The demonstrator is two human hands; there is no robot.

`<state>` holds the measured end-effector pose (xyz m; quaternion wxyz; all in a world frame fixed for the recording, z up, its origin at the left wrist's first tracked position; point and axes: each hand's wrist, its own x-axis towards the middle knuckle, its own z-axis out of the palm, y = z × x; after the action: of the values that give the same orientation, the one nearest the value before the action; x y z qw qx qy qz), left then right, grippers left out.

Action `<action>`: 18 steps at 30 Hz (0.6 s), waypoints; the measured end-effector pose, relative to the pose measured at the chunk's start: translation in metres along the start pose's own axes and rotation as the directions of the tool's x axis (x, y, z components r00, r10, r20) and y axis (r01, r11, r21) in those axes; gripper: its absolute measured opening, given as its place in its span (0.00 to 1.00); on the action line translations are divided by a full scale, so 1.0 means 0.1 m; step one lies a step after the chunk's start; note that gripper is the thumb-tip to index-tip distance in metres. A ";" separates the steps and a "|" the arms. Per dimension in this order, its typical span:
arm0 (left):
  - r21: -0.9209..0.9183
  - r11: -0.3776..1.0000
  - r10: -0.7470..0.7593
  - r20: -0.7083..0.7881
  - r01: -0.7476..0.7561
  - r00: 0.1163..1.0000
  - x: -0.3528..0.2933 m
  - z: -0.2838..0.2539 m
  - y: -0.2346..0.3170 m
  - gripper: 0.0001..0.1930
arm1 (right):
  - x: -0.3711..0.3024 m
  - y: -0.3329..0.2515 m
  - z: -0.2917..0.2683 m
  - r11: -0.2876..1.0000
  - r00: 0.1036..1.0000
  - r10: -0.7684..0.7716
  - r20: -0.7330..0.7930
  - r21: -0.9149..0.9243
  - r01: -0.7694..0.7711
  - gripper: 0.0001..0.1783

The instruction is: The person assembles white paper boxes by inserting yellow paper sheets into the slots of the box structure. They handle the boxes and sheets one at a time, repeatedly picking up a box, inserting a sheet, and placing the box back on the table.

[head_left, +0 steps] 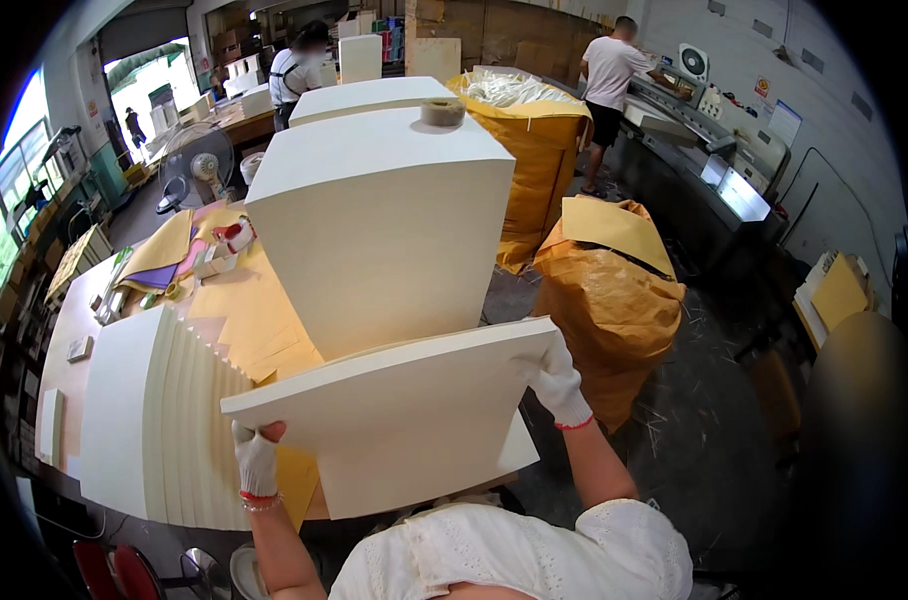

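Observation:
Between my two gloved hands I hold up a thick ream of white paper [404, 415], its broad face turned toward me and its right side a little higher. My left hand [257, 460], in a white glove with a red cuff, grips the lower left end. My right hand [559, 385], in a matching glove, is closed round the upper right end. Just behind stands a tall block of stacked white paper [384, 240] with a roll of tape [442, 114] on top. Beside my left hand lies a stepped pile of white paper [124, 415].
Yellow sheets [244, 310] and small items cover the table [69, 350] on the left. Right of the tall block stand a yellow sack of paper strips [524, 170] and an orange sack [604, 310]. One person [614, 75] works at a machine [694, 140]; another [296, 75] is behind.

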<state>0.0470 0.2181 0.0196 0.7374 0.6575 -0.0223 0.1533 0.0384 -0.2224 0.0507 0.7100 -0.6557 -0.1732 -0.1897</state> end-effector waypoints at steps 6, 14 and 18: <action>0.090 0.996 -0.018 -0.025 0.021 1.000 0.01 -0.21 -0.14 0.27 | 0.25 -0.37 -0.03 0.934 0.985 -0.131 0.110 -0.320 0.160 0.51; 0.105 0.994 -0.008 0.027 0.005 1.000 -0.03 0.04 0.05 0.21 | -0.21 0.08 -0.09 0.965 1.000 0.002 -0.008 -0.263 -0.004 0.40; 0.031 0.974 -0.225 0.066 0.223 0.972 0.00 -0.03 0.04 0.28 | -0.33 0.19 -0.15 0.986 0.999 -0.042 0.003 -0.160 0.042 0.38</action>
<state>0.0451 0.2213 0.0226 0.7409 0.6694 0.0285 0.0468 0.0193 -0.2346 0.0165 0.6511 -0.7066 -0.1709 -0.2181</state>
